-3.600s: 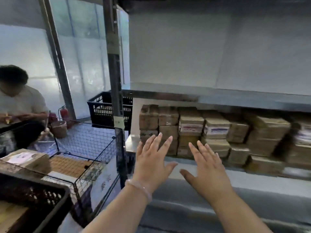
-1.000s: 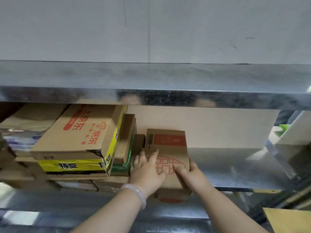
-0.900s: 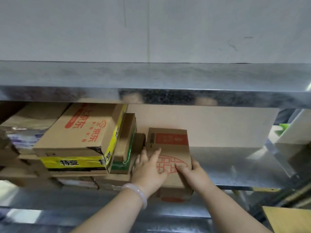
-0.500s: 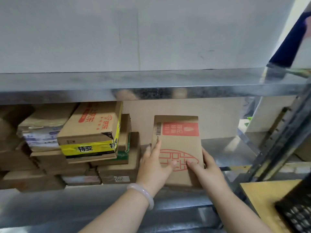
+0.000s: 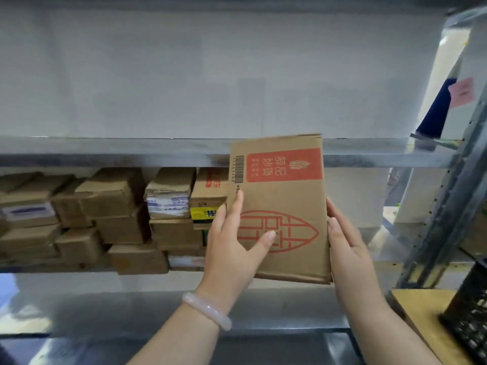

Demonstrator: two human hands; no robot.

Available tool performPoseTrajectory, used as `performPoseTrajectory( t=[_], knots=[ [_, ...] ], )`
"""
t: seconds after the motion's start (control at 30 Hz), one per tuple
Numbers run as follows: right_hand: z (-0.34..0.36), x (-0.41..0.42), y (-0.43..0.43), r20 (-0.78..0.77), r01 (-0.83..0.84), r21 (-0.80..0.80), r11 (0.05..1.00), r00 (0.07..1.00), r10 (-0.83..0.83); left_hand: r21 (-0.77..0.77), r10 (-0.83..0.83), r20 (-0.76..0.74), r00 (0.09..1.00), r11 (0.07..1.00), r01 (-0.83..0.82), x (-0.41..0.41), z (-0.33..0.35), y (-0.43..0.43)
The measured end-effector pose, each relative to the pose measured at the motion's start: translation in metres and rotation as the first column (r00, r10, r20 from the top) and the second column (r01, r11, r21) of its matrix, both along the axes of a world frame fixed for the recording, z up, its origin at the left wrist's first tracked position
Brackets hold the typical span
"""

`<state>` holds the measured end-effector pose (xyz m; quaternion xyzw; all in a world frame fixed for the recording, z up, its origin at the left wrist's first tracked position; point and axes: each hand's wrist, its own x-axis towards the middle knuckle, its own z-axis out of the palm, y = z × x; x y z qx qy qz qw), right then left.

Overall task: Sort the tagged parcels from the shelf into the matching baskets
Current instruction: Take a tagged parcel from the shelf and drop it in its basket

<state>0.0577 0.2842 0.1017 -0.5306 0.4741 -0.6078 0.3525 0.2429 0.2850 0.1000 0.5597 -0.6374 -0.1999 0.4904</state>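
Note:
A brown cardboard parcel (image 5: 287, 196) with a red label, a barcode and a red line drawing is held up in front of the metal shelf (image 5: 105, 154). My left hand (image 5: 232, 248) grips its left edge, thumb across the drawing. My right hand (image 5: 347, 248) presses flat against its right edge. The parcel's printed face is turned toward me and its bottom edge is clear of the shelf board. Stacked cardboard parcels (image 5: 118, 214) fill the shelf to the left, some with white tags.
A black plastic basket (image 5: 469, 317) stands on a wooden surface (image 5: 421, 312) at the lower right. A perforated metal upright (image 5: 448, 206) runs along the shelf's right end. A lower shelf board (image 5: 131, 306) juts out beneath my arms.
Both hands have lifted the parcel off the shelf and drawn it toward me and to the right. The view has pulled back, showing more stacked parcels on the left.

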Motion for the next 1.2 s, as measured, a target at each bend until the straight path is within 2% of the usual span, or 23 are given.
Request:
performPoseTrajectory(
  t=[0.13,0.23,0.33,0.43,0.53,0.63,0.7,0.73,0.83,0.9,1.07,1.13,1.2],
  knots=[
    [0.014,0.057,0.011,0.073,-0.235,0.056,0.970,0.970,0.231,-0.093,0.130,0.057,0.990,0.988,-0.124,0.062,0.019,0.041],
    [0.015,0.103,0.014,0.126,-0.445,0.136,0.885,0.894,0.430,-0.100,0.249,0.093,0.964,0.966,-0.240,0.111,0.024,0.073],
    [0.014,0.158,0.027,0.096,-0.499,0.137,0.856,0.867,0.490,0.032,0.367,0.200,0.908,0.924,-0.381,0.152,0.026,0.107],
    [0.007,0.214,0.041,-0.049,-0.485,0.141,0.863,0.867,0.496,0.247,0.460,0.224,0.859,0.826,-0.506,0.183,0.026,0.139],
    [0.006,0.261,0.060,-0.125,-0.525,0.134,0.841,0.833,0.539,0.356,0.537,0.142,0.832,0.756,-0.549,0.218,0.020,0.166],
    [0.004,0.294,0.064,-0.051,-0.586,0.158,0.795,0.799,0.599,0.385,0.558,-0.001,0.830,0.766,-0.515,0.253,0.007,0.187],
    [0.002,0.312,0.059,0.073,-0.661,0.212,0.720,0.745,0.663,0.374,0.546,-0.085,0.834,0.793,-0.481,0.274,-0.004,0.196],
    [0.002,0.320,0.058,0.079,-0.692,0.226,0.685,0.714,0.696,0.357,0.538,-0.127,0.833,0.809,-0.467,0.282,-0.009,0.199],
    [0.003,0.349,0.051,-0.021,-0.743,0.120,0.658,0.661,0.750,0.285,0.539,-0.217,0.814,0.833,-0.475,0.304,-0.020,0.203],
    [0.002,0.373,0.046,-0.061,-0.767,0.066,0.638,0.635,0.770,0.247,0.566,-0.225,0.793,0.821,-0.516,0.318,-0.026,0.201],
    [-0.004,0.435,0.031,-0.019,-0.822,0.051,0.567,0.567,0.824,0.167,0.622,-0.286,0.729,0.782,-0.601,0.370,-0.023,0.189],
    [-0.006,0.460,0.027,-0.032,-0.846,0.010,0.534,0.533,0.845,0.123,0.673,-0.266,0.690,0.733,-0.669,0.391,-0.022,0.181],
    [-0.004,0.481,0.028,-0.068,-0.868,-0.009,0.496,0.496,0.866,0.062,0.800,-0.160,0.579,0.593,-0.803,0.412,-0.023,0.172]
  ],
)
